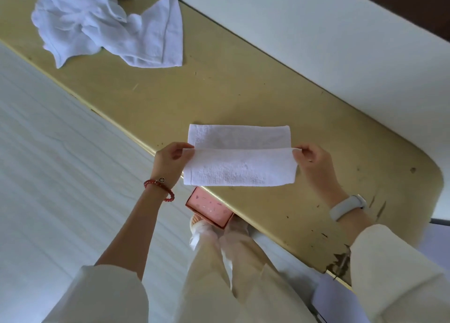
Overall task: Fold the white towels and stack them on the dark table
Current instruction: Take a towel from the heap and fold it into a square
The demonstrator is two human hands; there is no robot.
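Hands pinch towel (238,166) half-folded on table (243,98): left hand (170,163) and right hand (310,159) each grip a raised end, crumpled towels (107,25) well apart.

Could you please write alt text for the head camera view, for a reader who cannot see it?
Seen from above, a person's left hand and right hand pinch the two ends of a half-folded white towel lying near the edge of a yellowish table. A heap of unfolded white towels lies at the table's far left.
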